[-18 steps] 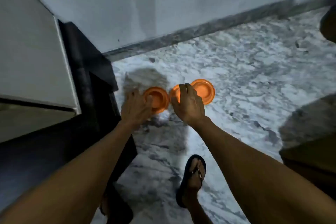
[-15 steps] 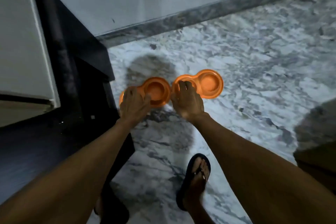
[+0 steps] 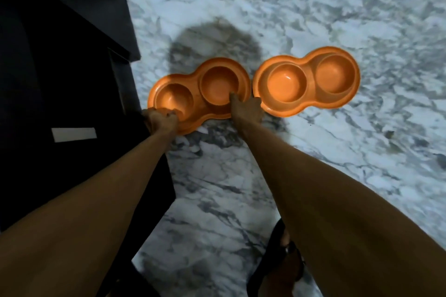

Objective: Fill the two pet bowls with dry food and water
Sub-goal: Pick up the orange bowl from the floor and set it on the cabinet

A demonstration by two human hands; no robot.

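So both orange pet bowls are sitting on the marble floor [image 3: 337, 152], side by side and nearly touching. Each one is a double dish with two wells, and all four wells look empty to me, so I'd say no filling has happened yet.

Right now both hands are on the left bowl [image 3: 218, 84], the one closest to the dark cabinet [image 3: 60, 67]. My left hand [image 3: 160, 119] has its fingers curled over the near rim by the left well. My right hand [image 3: 247, 107] pinches the rim by the other well, with one digit hooked down inside. The right bowl [image 3: 284, 84] is just sitting there, nobody touching it.

My guess is I'm about to lift or reposition this one. Tips for doing that well:

- keep both grips even so the dish stays flat, it's wide and will tilt if one side leads
- watch the cabinet edge on the left, there's hardly any gap
- don't bump the right bowl on the way up, since it's right beside my right knuckles
- mind my sandal [image 3: 277, 270] when stepping back
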